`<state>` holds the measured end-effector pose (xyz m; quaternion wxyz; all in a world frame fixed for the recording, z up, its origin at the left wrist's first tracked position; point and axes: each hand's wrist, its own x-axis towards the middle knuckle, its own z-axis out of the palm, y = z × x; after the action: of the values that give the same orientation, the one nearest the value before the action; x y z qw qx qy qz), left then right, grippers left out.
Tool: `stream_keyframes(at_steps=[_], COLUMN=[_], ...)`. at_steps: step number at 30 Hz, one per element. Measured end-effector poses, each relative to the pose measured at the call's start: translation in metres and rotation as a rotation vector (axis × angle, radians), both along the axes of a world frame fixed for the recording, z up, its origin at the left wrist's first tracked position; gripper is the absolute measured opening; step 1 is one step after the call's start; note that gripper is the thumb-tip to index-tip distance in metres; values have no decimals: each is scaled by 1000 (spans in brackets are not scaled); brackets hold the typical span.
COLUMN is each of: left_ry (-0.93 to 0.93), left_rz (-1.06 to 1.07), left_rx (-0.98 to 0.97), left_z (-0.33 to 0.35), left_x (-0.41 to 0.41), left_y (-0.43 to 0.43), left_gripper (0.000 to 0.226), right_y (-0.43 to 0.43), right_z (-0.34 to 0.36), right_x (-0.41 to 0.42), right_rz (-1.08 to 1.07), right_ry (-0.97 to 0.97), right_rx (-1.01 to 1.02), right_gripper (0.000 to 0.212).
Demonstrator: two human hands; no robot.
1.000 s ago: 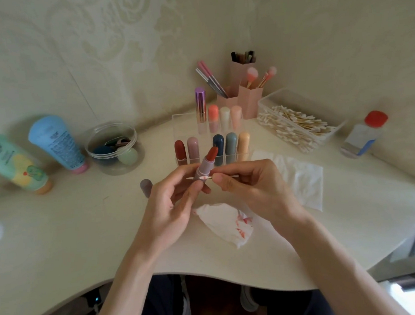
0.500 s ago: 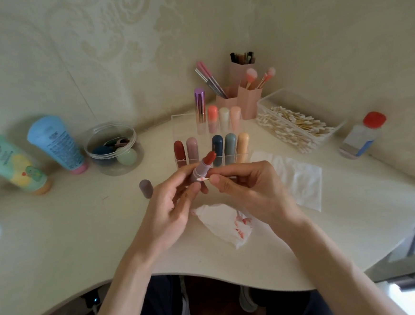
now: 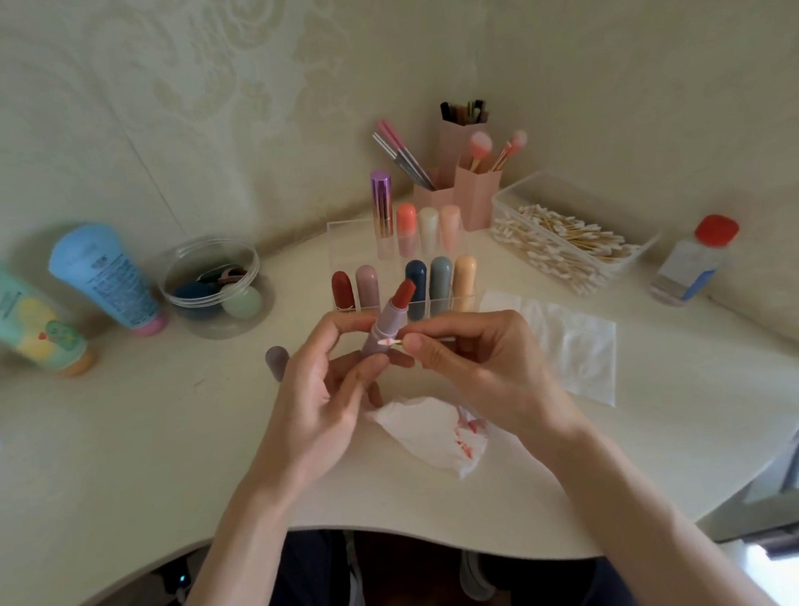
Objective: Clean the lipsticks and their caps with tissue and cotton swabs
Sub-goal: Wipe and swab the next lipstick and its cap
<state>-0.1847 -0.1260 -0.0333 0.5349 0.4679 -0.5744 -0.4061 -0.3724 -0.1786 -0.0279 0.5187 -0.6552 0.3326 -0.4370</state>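
Cream patterned wallpaper backs a pale curved desk (image 3: 114, 468), with supplies ranged along its far edge and the work done nearer the person. Both hands meet above the middle. The left hand (image 3: 319, 404) curls thumb and fingers round the base of an uncapped lipstick (image 3: 389, 322). It tilts the tube so the red bullet points up and away and the mauve collar faces the other hand. The right hand (image 3: 483, 363) pinches a cotton swab (image 3: 388, 342) close to its tip between thumb and forefinger, a short grip that likely gives control for fine wiping.

Among the containers, the clear box (image 3: 511, 198) at right is heaped with wooden-stemmed swabs, handy for the swabbing hand. The clear organiser (image 3: 342, 240) behind the hands stands capped lipsticks upright in two rows. A gap in its front row, partly hidden, is probably the held one's slot. The round jar (image 3: 245, 252) at left holds makeup sponges and small items I cannot make out. Pink holders (image 3: 477, 196) keep brushes standing.

A flat tissue (image 3: 578, 351) lies beside the right hand and looks unused, while the crumpled tissue (image 3: 427, 434) below the hands is smeared red. The mauve cap (image 3: 276, 360) stands alone, just left of the left hand. The swab's tip touches the tube's collar and is tinted pink.
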Motion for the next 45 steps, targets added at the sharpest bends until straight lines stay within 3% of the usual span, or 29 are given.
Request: stream_keyframes(at_steps=[7,11,15,19,22,25,30,39,45], left_ry=[-147,-72,-105,58,95,54,-16,-129,73], left_rz=[30,-1,117,149,149,96,32,177,188], left_rx=[-100,-64,-104,-67,-62,-61,-3,-140,-97], left_z=[-1,-3,-6,-2,0,-1,-2,-9,-2], left_x=[2,3,2,-1,-3,-2,-1,7,1], left_y=[-1,-1,-3,1,1,-1,1,-6,-1], left_gripper=[27,33,36,45,30,23,32,29,26], right_y=[0,0,2,1,2,3,4,5,3], right_z=[-3,-4,-5,-5,-4,-4,-4,-6,-5], right_x=[-1,-1,0,1,1,0,-2,1,1], right_rz=[-45,-73,-49,-75,-55,-54,-57,-44,-72], right_ry=[23,41,58,43,29,40,42,92,80], right_rx=[-28,-59,-66,-59,-31,-43,-36,-94,-87], right_gripper=[14,13,13,12,13,14,14,15,14])
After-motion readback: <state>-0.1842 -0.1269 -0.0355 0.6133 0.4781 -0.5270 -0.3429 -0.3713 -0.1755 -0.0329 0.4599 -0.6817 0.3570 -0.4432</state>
